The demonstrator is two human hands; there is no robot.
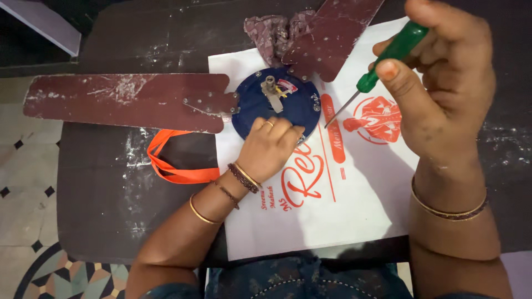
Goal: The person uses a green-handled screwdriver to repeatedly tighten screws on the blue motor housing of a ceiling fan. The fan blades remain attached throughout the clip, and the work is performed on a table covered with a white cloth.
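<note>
A ceiling fan lies on a dark table, its blue round motor housing (pixel 288 99) facing up with a metal stub in the middle. One dusty maroon blade (pixel 122 99) reaches left, another maroon blade (pixel 332 33) points up and right. My left hand (pixel 269 147) rests on the near edge of the housing, fingers curled on it. Raised close to the camera at the right, my right hand (pixel 443 88) grips a green-handled screwdriver (pixel 388 58), its thin tip hanging just right of the housing, apart from it.
A white bag with red print (pixel 343 194) is spread under the fan. Orange straps (pixel 172 166) loop out at its left side. A crumpled patterned cloth (pixel 269 33) lies behind the housing. The dark table (pixel 105 205) ends at a tiled floor (pixel 25 182) on the left.
</note>
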